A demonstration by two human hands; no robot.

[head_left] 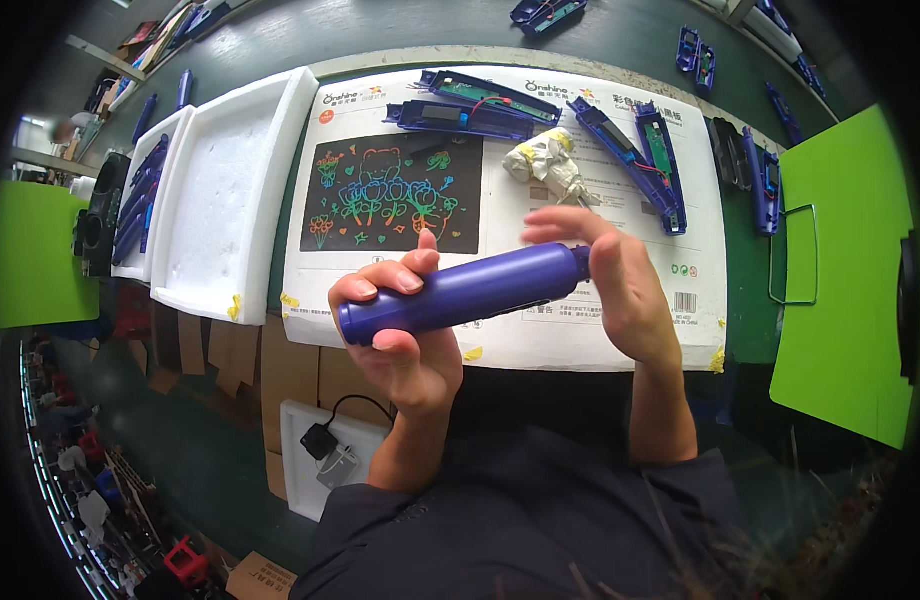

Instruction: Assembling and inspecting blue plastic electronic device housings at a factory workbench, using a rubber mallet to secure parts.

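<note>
A closed, dark blue tube-shaped plastic housing (480, 290) lies slantwise across my left hand (410, 350). The fingers and thumb of that hand wrap round its left end. At the other end, where a narrower ribbed tip shows, is my right hand (630, 290). Its fingers stretch out over the tip, slightly blurred; the palm side is close to the tip, and I cannot tell whether it touches. Below both hands lies a white printed board (370, 290) with a black panel of coloured drawings (390, 195).
Opened blue housings (490, 100) with green circuit boards and red wires lie at the board's far side, more (635, 165) at right. Between them sits a pale wrapped bundle (545, 165). White foam trays (220, 200) stand left; bright green panels (845, 270) flank the bench.
</note>
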